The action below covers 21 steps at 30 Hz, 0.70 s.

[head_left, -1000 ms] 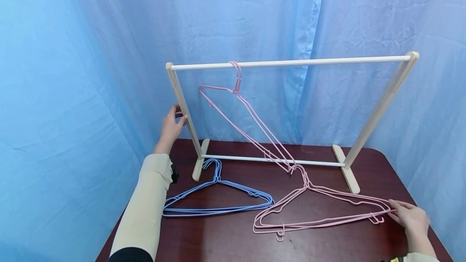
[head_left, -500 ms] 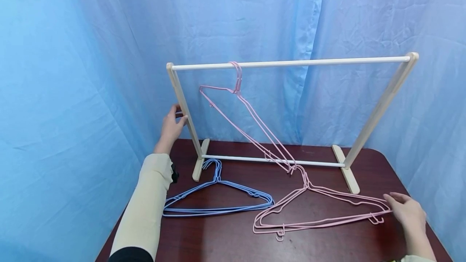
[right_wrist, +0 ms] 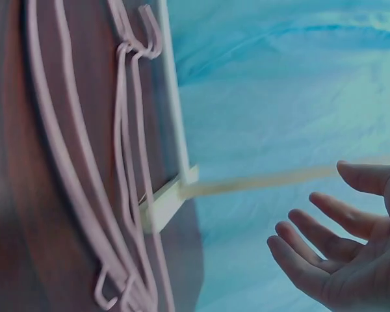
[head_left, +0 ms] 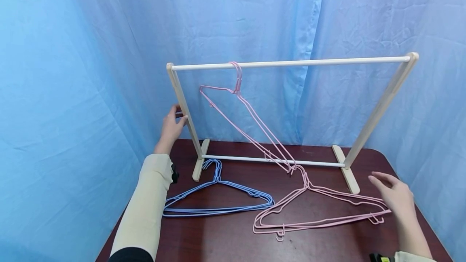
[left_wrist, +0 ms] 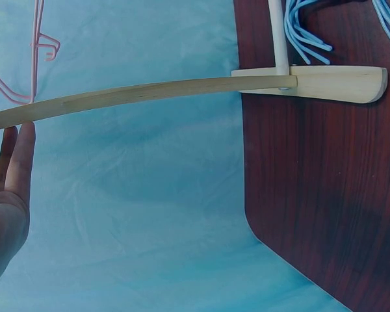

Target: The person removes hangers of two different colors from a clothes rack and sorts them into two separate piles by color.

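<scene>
My left hand (head_left: 171, 124) holds the left upright of a small wooden clothes rack (head_left: 378, 112), thumb in front and fingers partly hidden behind it. In the left wrist view the fingers (left_wrist: 21, 159) meet the wooden post from below. My right hand (head_left: 397, 199) is off the table with nothing in it, its fingers loosely spread, near the right end of a bunch of pink wire hangers (head_left: 327, 223) lying on the table. Pink hangers (head_left: 251, 110) also hang tilted from the rack's white top rail (head_left: 320, 62), toward its left end.
A bunch of blue hangers (head_left: 218, 209) lies on the dark red-brown table (head_left: 225, 241), left of the pink ones. The rack's feet (head_left: 346, 169) stand at the back of the table. Blue curtains (head_left: 145, 31) close off the back and sides.
My right hand has let go of the lying pink hangers' right corner and moved up and to the left. My left hand and the rack stay put.
</scene>
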Motion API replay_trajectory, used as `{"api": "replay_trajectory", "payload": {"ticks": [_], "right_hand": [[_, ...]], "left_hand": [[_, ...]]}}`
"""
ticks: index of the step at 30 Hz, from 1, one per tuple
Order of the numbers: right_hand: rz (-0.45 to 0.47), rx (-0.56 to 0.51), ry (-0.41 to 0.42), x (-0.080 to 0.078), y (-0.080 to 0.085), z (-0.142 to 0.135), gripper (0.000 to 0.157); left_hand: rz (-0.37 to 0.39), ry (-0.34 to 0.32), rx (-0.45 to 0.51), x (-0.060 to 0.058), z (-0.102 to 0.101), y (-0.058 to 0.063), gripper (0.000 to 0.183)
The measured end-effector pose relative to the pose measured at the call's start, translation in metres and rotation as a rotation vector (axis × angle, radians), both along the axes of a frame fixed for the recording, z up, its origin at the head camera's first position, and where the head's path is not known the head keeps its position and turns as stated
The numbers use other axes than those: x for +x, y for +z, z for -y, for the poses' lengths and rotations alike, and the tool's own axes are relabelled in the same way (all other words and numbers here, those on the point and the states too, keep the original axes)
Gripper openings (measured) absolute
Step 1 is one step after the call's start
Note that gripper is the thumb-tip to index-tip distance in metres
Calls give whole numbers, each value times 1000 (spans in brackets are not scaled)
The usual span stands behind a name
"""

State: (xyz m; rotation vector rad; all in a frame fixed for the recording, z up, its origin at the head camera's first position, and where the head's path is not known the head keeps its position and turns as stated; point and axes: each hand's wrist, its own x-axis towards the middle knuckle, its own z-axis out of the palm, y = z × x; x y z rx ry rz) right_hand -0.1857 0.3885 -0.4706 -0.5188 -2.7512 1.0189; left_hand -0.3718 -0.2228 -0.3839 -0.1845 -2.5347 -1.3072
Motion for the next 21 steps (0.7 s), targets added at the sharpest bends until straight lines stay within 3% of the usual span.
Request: {"api": "replay_trajectory", "payload": {"ticks": [7, 21], "right_hand": [[-67, 4, 67, 1, 16, 27, 58], [-149, -164, 277, -4, 41, 84, 51]], "left_hand": [[1, 0, -5, 0, 0, 0, 46], [-7, 1, -4, 1, -1, 1, 45]]}}
